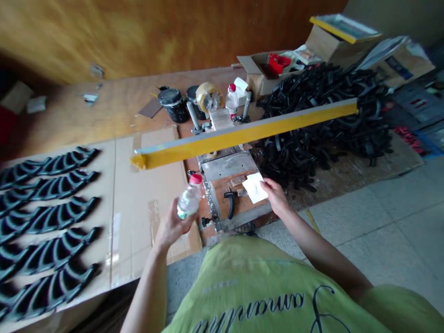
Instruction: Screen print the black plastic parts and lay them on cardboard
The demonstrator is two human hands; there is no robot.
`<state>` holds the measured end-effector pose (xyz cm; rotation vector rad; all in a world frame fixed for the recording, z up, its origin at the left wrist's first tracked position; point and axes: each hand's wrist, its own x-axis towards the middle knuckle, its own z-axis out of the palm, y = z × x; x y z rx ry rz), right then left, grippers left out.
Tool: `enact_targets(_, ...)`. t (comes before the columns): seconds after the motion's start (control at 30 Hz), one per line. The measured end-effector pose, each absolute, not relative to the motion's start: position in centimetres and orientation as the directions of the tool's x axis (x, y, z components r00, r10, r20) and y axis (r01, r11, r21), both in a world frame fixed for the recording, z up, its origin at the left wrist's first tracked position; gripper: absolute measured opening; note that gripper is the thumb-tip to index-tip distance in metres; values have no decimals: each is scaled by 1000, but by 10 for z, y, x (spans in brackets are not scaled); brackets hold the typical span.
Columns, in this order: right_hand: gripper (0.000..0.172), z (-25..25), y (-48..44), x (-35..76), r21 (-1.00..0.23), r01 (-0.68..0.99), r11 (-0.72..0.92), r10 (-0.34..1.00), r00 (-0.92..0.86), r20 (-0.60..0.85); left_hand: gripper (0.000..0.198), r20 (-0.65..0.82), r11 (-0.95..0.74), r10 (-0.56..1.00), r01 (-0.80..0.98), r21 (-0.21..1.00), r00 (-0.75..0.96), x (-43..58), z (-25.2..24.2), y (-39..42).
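My left hand (172, 225) is wrapped round a clear plastic bottle (189, 200) with a red cap, held tilted over the cardboard's right edge. In my right hand (275, 193) a white cloth or folded paper (255, 188) is pinched between thumb and fingers. Between the two hands, a curved black part (230, 204) lies on a wooden work board with a metal frame (229, 167). Small wood blocks (238, 180) sit beside it, partly behind the white piece.
A long yellow bar (243, 135) crosses above the bench. Rows of curved black parts (62, 215) lie on cardboard (138, 185) at left; a large heap (312, 101) fills the right. Behind stand black buckets (172, 105), a tape roll (207, 95), another red-capped bottle (232, 100) and a cardboard box (255, 76).
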<state>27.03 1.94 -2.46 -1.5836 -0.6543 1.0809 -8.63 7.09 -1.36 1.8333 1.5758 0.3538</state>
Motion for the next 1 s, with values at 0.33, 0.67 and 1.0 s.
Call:
enact_targets(0.33, 47, -35, 2, 270, -961, -65, -270, 921, 273, -277, 64, -325, -488, 793, 857, 165, 515, 26, 37, 38)
enact_targets(0.67, 50, -32, -4, 273, -943, -176, -284, 904, 280, -324, 54, -347, -655, 721, 754, -56, 600, 50, 64, 50)
enact_targets(1.0, 51, -24, -6, 268, -905, -283, -317, 884, 257, -390, 48, -375, -636, 728, 770, -56, 574, 41, 67, 47)
